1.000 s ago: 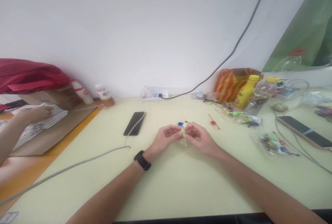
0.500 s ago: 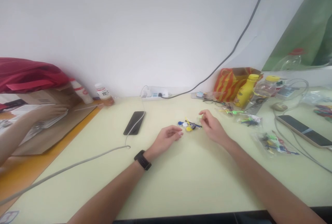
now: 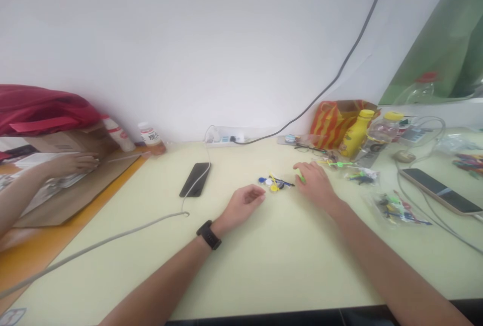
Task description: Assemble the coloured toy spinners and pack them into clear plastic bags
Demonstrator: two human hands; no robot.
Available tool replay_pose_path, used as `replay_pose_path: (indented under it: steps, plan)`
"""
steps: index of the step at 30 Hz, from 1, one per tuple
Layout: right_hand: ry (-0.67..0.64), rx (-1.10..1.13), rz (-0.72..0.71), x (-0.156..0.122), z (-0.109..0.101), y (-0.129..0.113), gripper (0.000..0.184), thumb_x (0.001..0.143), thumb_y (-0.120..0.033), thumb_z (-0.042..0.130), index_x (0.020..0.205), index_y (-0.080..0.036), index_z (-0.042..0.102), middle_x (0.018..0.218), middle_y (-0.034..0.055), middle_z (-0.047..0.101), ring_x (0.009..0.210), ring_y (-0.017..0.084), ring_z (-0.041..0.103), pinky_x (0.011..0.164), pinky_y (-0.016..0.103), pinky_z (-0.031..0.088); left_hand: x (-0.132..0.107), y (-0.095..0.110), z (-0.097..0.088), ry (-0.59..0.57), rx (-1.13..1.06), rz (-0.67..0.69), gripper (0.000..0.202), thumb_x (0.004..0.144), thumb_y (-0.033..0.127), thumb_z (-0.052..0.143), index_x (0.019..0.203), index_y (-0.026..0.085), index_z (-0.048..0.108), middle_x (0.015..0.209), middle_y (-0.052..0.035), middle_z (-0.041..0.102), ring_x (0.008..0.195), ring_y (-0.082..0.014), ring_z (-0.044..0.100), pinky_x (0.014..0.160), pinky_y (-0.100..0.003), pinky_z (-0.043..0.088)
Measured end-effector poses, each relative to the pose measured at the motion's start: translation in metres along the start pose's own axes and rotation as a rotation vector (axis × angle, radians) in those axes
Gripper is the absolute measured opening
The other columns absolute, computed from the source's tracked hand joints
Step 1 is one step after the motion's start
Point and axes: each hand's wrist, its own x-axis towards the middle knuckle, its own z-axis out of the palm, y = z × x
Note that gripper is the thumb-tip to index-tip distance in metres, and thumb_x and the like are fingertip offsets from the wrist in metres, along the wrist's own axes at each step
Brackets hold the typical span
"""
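Note:
My left hand (image 3: 243,205), with a black band on its wrist, rests on the table just left of a little pile of plastic pieces (image 3: 274,183). Its fingers are loosely curled, and I see nothing in them. Blue, white and yellow round parts and dark sticks make up the pile. On the pile's right side, my right hand (image 3: 315,185) is closed on a small green plastic piece (image 3: 302,178), most of which the fingers hide. Farther right lie clear bags of similar coloured parts (image 3: 402,209), and loose green parts (image 3: 339,164) lie behind the hand.
A phone (image 3: 195,179) with a cable lies to the left. Along the wall stand a power strip (image 3: 222,136), a striped bag (image 3: 328,122) and a yellow bottle (image 3: 356,134). Another phone (image 3: 441,190) lies right. At far left, another person's hand (image 3: 77,163) rests on papers.
My right hand has turned palm-down and moved slightly right, and a green piece now shows between its fingers. My left hand has barely moved, its fingers a little more curled.

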Motion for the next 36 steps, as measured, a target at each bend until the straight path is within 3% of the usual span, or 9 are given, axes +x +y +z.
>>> replay_pose_path:
  steps: [3,6,12,16,20,23,28,31,36]
  plan:
    - [-0.069,0.138,-0.17,-0.002,-0.002,-0.009,0.029,0.093,-0.018,0.052,0.118,-0.024,0.065,0.104,0.0096,0.069,0.102,0.029,0.055,0.092,0.042,0.041,-0.001,0.002,0.002,0.002,0.087,0.014,0.028,0.091,0.043,0.068,0.102,0.018,0.073,0.102,-0.0094,0.073,0.094,-0.0221,0.069,0.087,-0.035,0.054]
    - [-0.137,0.202,-0.243,-0.004,-0.001,-0.018,0.021,0.096,-0.021,0.053,0.107,-0.025,0.07,0.102,0.0078,0.069,0.099,0.027,0.055,0.094,0.044,0.041,-0.002,0.004,0.002,0.008,0.124,0.021,0.027,0.091,0.042,0.068,0.102,0.018,0.073,0.1,-0.009,0.073,0.092,-0.0219,0.069,0.085,-0.035,0.055]
    - [-0.062,0.475,-0.09,-0.003,-0.002,-0.026,0.015,0.097,-0.028,0.056,0.092,-0.022,0.069,0.093,0.0066,0.071,0.091,0.024,0.059,0.084,0.04,0.046,-0.002,0.004,0.002,0.042,0.114,0.036,0.029,0.091,0.042,0.068,0.109,0.019,0.071,0.108,-0.0096,0.072,0.095,-0.0216,0.068,0.085,-0.035,0.057]
    - [-0.191,0.804,0.019,-0.007,0.0,-0.043,0.021,0.097,-0.037,0.058,0.091,-0.02,0.069,0.089,0.0056,0.073,0.079,0.021,0.063,0.071,0.034,0.047,-0.002,0.007,0.004,0.042,0.069,0.091,0.041,0.091,0.041,0.069,0.126,0.023,0.065,0.13,-0.0111,0.066,0.106,-0.0229,0.067,0.09,-0.037,0.058]
    - [-0.309,1.036,-0.006,-0.012,0.007,-0.061,0.026,0.095,-0.042,0.06,0.091,-0.019,0.07,0.09,0.0055,0.074,0.081,0.021,0.066,0.073,0.033,0.05,-0.002,0.011,0.004,-0.01,0.001,0.112,0.041,0.091,0.039,0.071,0.127,0.022,0.066,0.121,-0.0108,0.071,0.109,-0.0241,0.068,0.096,-0.039,0.056]
    - [-0.245,0.924,-0.022,-0.013,0.011,-0.062,0.023,0.097,-0.039,0.057,0.094,-0.02,0.07,0.09,0.0055,0.073,0.081,0.022,0.066,0.072,0.034,0.05,-0.002,0.011,0.002,0.023,-0.034,0.063,0.036,0.09,0.04,0.072,0.119,0.019,0.069,0.102,-0.0086,0.073,0.099,-0.0228,0.071,0.091,-0.037,0.057]
    - [-0.028,0.462,-0.084,-0.014,0.013,-0.042,0.021,0.098,-0.022,0.051,0.109,-0.022,0.069,0.108,0.0089,0.071,0.105,0.027,0.061,0.092,0.042,0.048,0.001,0.008,-0.002,0.102,-0.121,-0.056,0.038,0.087,0.047,0.074,0.111,0.017,0.072,0.101,-0.0087,0.072,0.081,-0.0203,0.074,0.074,-0.032,0.058]
    - [-0.063,0.346,-0.134,-0.015,0.017,-0.035,0.026,0.097,-0.017,0.049,0.115,-0.022,0.068,0.113,0.0099,0.069,0.112,0.028,0.058,0.097,0.044,0.047,0.002,0.006,-0.003,0.119,-0.143,-0.083,0.039,0.085,0.048,0.076,0.107,0.016,0.074,0.099,-0.0095,0.074,0.081,-0.0206,0.074,0.073,-0.031,0.058]
    - [-0.138,0.338,-0.154,-0.017,0.02,-0.038,0.025,0.098,-0.014,0.048,0.106,-0.022,0.07,0.109,0.0093,0.069,0.109,0.027,0.058,0.096,0.041,0.047,0.002,0.002,-0.004,0.106,-0.176,-0.096,0.042,0.076,0.041,0.086,0.108,0.017,0.075,0.095,-0.0072,0.073,0.081,-0.0189,0.072,0.074,-0.029,0.057]
